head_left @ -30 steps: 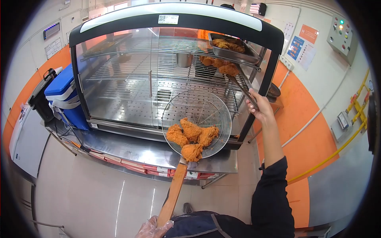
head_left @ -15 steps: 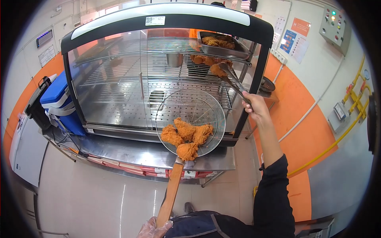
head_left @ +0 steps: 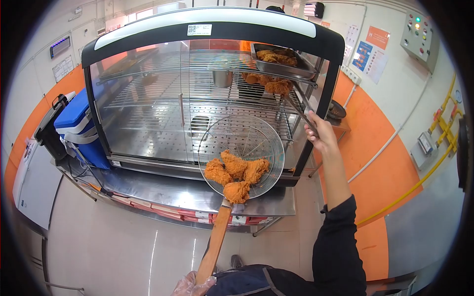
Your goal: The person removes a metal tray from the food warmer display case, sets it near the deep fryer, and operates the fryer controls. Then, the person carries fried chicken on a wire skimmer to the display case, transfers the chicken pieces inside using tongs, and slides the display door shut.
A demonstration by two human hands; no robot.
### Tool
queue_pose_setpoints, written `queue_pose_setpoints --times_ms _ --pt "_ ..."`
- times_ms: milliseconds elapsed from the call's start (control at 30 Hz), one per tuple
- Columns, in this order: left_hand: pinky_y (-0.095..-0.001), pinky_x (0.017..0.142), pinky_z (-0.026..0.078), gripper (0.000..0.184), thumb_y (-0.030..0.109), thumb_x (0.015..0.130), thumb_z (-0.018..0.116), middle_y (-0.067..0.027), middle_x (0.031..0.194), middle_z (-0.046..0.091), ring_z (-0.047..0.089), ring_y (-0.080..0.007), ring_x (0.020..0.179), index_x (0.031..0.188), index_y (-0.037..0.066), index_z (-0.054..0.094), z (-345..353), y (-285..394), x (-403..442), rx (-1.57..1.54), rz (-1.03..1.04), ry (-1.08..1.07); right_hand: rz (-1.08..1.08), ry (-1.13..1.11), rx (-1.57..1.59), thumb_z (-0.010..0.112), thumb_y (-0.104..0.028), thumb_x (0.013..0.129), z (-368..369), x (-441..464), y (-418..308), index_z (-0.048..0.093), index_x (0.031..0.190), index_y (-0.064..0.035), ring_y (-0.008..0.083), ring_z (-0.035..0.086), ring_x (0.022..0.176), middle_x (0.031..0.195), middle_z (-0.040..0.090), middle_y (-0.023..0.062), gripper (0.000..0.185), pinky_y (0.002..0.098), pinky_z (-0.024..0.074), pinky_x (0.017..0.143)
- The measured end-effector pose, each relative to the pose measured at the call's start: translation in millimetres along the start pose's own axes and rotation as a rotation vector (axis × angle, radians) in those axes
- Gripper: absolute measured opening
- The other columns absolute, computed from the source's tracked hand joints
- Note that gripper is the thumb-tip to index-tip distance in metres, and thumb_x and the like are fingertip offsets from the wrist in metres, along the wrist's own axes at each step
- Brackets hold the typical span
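My left hand (head_left: 194,284), in a clear plastic glove, grips the wooden handle of a round wire skimmer (head_left: 217,138). Several pieces of fried chicken (head_left: 236,166) lie in the skimmer, in front of the display cabinet. My right hand (head_left: 322,132), bare, is closed around metal tongs (head_left: 300,109) that reach into the cabinet's right side. The tong tips are at the fried chicken (head_left: 278,87) on the middle wire shelf; whether they still pinch a piece I cannot tell.
The glass display cabinet (head_left: 143,123) stands on a steel table (head_left: 163,186). A metal tray (head_left: 304,72) with fried chicken sits on its top shelf, a metal cup (head_left: 222,79) below. Blue cooler (head_left: 81,135) at left; yellow gas pipe (head_left: 395,202) and control box (head_left: 418,37) at right.
The tongs' piece of chicken has moved in among the row on the middle shelf. My right hand is slightly lower and further right in view. The skimmer stays in my left hand.
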State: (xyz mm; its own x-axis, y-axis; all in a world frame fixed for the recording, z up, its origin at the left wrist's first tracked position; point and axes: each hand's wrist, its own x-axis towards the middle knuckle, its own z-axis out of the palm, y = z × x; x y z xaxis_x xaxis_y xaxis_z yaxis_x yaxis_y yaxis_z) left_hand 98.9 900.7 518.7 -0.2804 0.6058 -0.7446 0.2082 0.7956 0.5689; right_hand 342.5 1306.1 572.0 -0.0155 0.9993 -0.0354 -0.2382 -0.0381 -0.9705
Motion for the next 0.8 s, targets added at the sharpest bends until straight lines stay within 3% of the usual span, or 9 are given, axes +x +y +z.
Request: queue_pose_setpoints --times_ms 167,267,333,400,433,533,633,733,800 --pt "-0.0323 0.071 0.042 0.057 0.052 0.073 0.068 -0.0103 0.076 0.058 0.054 -0.0208 0.073 0.101 0.002 0.059 -1.4 2.3 0.8 0.013 -0.019 -0.007 0.018 -0.054 -0.046 0.060 -0.029 0.087 -7.0 -25.6 -6.0 0.050 0.079 -0.0008 0.0096 0.045 0.043 0.064 0.050 0.0063 0.032 0.0210 0.0298 0.033" --pt "-0.0324 0.071 0.042 0.057 0.052 0.073 0.067 -0.0105 0.076 0.058 0.054 -0.0212 0.073 0.102 0.002 0.059 -1.5 1.6 0.9 0.023 -0.035 -0.017 -0.084 -0.127 -0.263 0.060 -0.029 0.088 -14.4 -58.6 -3.4 0.051 0.086 0.0017 0.0077 0.044 0.043 0.065 0.050 0.0047 0.032 0.0210 0.0298 0.033" --pt "-0.0325 0.071 0.042 0.057 0.052 0.073 0.067 -0.0106 0.076 0.058 0.054 -0.0214 0.073 0.102 0.002 0.059 -2.3 -1.1 4.0 0.059 -0.030 -0.027 -0.207 -0.090 -0.452 0.060 -0.030 0.087 -15.8 -100.4 0.6 0.053 0.102 0.0054 0.0055 0.043 0.043 0.068 0.052 0.0040 0.039 0.0201 0.0306 0.034" --pt "-0.0341 0.071 0.042 0.058 0.051 0.074 0.067 -0.0130 0.076 0.058 0.055 -0.0244 0.073 0.100 0.001 0.058 4.1 -21.1 11.4 0.113 0.129 0.109 -0.221 -0.041 -0.601 0.062 -0.029 0.086 -17.9 -147.5 3.2 0.049 0.118 0.0043 0.0037 0.044 0.045 0.074 0.057 0.0050 0.048 0.0187 0.0320 0.037" --pt "-0.0348 0.071 0.042 0.058 0.051 0.074 0.067 -0.0142 0.076 0.058 0.055 -0.0258 0.073 0.100 0.000 0.058 7.2 -28.3 13.4 0.144 0.211 0.175 -0.196 -0.101 -0.647 0.063 -0.028 0.085 -28.3 -161.7 8.8 0.048 0.120 0.0035 0.0034 0.045 0.046 0.080 0.059 0.0055 0.049 0.0183 0.0327 0.038" --pt "-0.0371 0.071 0.042 0.058 0.051 0.075 0.066 -0.0181 0.077 0.057 0.055 -0.0298 0.075 0.097 -0.002 0.057 1.7 -8.8 4.6 0.088 0.101 0.108 0.035 -0.249 -0.757 0.064 -0.022 0.084 -58.3 -196.0 11.6 0.049 0.120 0.0015 0.0028 0.047 0.048 0.087 0.061 0.0069 0.046 0.0195 0.0344 0.040" --pt "-0.0381 0.072 0.042 0.058 0.050 0.075 0.065 -0.0197 0.077 0.056 0.055 -0.0298 0.077 0.097 -0.003 0.057 -3.3 5.8 -0.8 0.080 0.049 0.040 -0.265 -0.409 -0.978 0.067 -0.020 0.080 -78.8 -211.9 35.4 0.051 0.120 -0.0004 0.0073 0.051 0.051 0.083 0.059 0.0084 0.047 0.0223 0.0374 0.044" --pt "-0.0376 0.072 0.041 0.058 0.051 0.075 0.066 -0.0192 0.076 0.056 0.054 -0.0300 0.076 0.098 -0.002 0.057 -2.5 4.2 -0.4 0.096 0.079 0.072 -0.405 -0.419 -1.192 0.070 -0.018 0.075 -72.2 -224.8 30.8 0.052 0.121 -0.0040 0.0133 0.056 0.059 0.078 0.056 0.0094 0.052 0.0261 0.0419 0.050" --pt "-0.0373 0.072 0.041 0.057 0.049 0.076 0.066 -0.0184 0.075 0.056 0.054 -0.0301 0.075 0.096 -0.003 0.056 -2.8 4.4 -0.2 0.088 0.072 0.058 -0.289 -0.429 -1.284 0.072 -0.017 0.072 -66.7 -228.7 22.6 0.052 0.122 -0.0060 0.0169 0.056 0.062 0.076 0.054 0.0082 0.055 0.0283 0.0430 0.052"
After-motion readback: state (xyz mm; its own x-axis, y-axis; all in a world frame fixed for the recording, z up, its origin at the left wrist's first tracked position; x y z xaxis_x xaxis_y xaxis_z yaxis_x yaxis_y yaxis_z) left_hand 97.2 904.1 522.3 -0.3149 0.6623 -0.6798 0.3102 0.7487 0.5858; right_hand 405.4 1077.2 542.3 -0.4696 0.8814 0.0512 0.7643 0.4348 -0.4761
